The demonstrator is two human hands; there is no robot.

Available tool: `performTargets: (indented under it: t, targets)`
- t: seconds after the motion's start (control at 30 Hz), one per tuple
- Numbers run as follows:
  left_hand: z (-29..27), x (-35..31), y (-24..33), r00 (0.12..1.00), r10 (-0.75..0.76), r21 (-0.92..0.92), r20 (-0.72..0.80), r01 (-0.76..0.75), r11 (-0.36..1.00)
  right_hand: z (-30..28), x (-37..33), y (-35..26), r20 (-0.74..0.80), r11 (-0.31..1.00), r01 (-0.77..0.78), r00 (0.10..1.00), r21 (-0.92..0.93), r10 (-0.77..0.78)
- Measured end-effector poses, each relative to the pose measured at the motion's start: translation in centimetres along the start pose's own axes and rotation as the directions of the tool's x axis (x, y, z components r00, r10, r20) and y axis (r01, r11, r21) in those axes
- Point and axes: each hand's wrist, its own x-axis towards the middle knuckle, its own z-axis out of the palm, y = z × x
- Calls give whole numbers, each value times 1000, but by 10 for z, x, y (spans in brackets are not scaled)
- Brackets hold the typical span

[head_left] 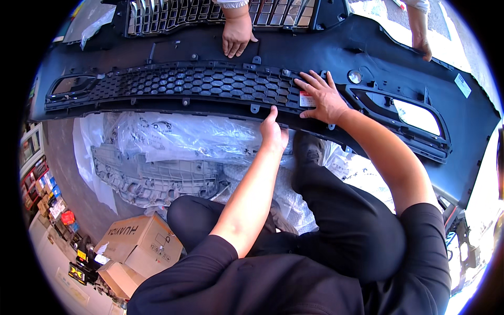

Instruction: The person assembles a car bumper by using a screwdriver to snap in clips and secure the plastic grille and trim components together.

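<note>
A large black car bumper (310,47) lies across the upper half of the head view, its inner side showing. A honeycomb lower grille (199,81) is set along its near edge. My left hand (274,132) holds that near edge, thumb on top and the other fingers hidden beneath. To its right my right hand (326,101) lies spread on the grille's right end, beside a small red-and-white label (306,99). Another person's hand (238,35) presses on the bumper at the top centre, and a second hand (421,44) touches its far right edge.
A slatted grille (178,14) is fitted at the far side. Beneath the bumper lie clear plastic wrap (194,134) and a grey plastic car part (157,176). Open cardboard boxes (139,241) stand lower left. My shoe (311,149) is under the near edge.
</note>
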Motion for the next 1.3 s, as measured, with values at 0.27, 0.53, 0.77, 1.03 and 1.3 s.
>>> performTargets:
  t: [0.27, 0.53, 0.77, 1.03, 1.3]
  targets:
    - [-2, -1, -2, 997, 4, 75, -71, 1, 997, 4, 0, -1, 5, 1000, -12, 1000, 16, 12]
    - [-18, 2, 7, 965, -187, 73, 185, 176, 982, 6, 3, 6, -13, 1000, 5, 1000, 24, -5]
    - [-21, 3, 9, 941, -254, 42, 222, 251, 967, 6, 5, 2, 5, 1000, -26, 1000, -15, 26]
    - [-23, 13, 3, 957, -257, 14, 136, 257, 966, 7, 3, 2, -30, 999, -18, 999, -37, 17]
    - [7, -9, 12, 984, -44, 139, -170, 68, 988, 10, 0, 3, -84, 998, 48, 995, 46, -44]
